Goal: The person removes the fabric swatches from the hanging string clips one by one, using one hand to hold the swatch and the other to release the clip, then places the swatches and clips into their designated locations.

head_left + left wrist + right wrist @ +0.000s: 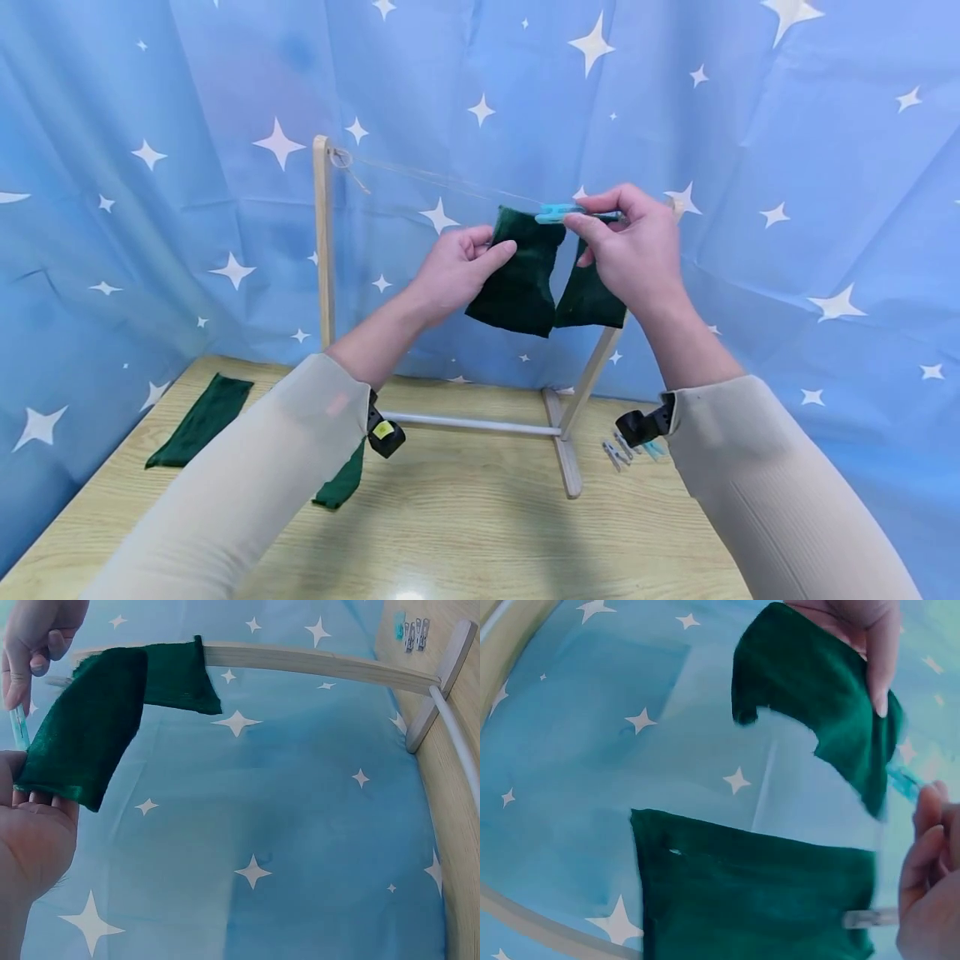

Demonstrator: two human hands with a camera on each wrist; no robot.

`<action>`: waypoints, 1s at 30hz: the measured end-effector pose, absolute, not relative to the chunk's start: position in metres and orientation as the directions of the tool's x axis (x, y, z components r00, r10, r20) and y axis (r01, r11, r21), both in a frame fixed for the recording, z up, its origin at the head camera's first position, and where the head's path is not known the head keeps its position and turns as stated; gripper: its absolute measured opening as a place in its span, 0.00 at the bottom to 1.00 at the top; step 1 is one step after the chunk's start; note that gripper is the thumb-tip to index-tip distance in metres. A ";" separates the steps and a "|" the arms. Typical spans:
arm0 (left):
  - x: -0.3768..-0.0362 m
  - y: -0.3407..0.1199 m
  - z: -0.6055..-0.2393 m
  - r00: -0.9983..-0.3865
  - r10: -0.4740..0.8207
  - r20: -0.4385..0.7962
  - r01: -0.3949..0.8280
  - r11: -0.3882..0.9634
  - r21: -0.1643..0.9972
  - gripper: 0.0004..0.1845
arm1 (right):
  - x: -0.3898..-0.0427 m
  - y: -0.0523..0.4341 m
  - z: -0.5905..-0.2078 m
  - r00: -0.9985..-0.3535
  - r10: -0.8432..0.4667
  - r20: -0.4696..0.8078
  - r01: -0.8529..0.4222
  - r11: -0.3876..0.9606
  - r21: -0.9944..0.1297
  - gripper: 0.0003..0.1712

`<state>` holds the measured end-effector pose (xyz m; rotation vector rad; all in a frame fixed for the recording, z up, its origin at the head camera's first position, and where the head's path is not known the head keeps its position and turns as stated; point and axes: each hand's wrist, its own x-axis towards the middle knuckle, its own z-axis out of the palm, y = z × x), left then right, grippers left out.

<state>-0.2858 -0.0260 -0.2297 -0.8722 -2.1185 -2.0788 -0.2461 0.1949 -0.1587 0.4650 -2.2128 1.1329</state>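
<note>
My left hand (452,273) pinches the left edge of a dark green cloth (519,279), thumb in front and fingers behind. With thumb and fingers, my right hand (641,250) grips a turquoise clothespin (552,213) at that cloth's upper right corner, along the thin string (438,177). A second green cloth (757,896) hangs to the right, partly hidden behind my right hand in the head view. A pale clothespin (861,919) sits on its top edge in the right wrist view.
The string runs from a wooden post (324,242) to the right post (592,379), joined low by a white bar (472,424). Two more green cloths, one at far left (202,421) and one (342,482) partly under my left arm, lie on the table. Several clothespins (617,455) lie at right.
</note>
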 end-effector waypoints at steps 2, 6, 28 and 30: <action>-0.283 -0.029 -0.231 -0.852 0.361 0.378 0.390 -0.042 0.920 0.28 | -0.245 0.197 -0.160 -0.749 -0.016 0.662 -0.553 0.567 -0.611 0.14; -0.277 -0.036 -0.237 -0.857 0.378 0.351 0.364 -0.039 0.931 0.32 | -0.239 0.205 -0.163 -0.760 0.010 0.650 -0.534 0.560 -0.634 0.14; -0.242 -0.106 -0.334 -0.919 0.381 0.102 0.146 0.088 0.985 0.40 | -0.188 0.317 -0.312 -0.970 0.097 0.225 -0.139 0.541 -0.830 0.30; -0.238 -0.110 -0.346 -0.918 0.391 0.070 0.123 0.113 0.986 0.42 | -0.185 0.328 -0.332 -0.977 0.129 0.170 -0.074 0.542 -0.837 0.31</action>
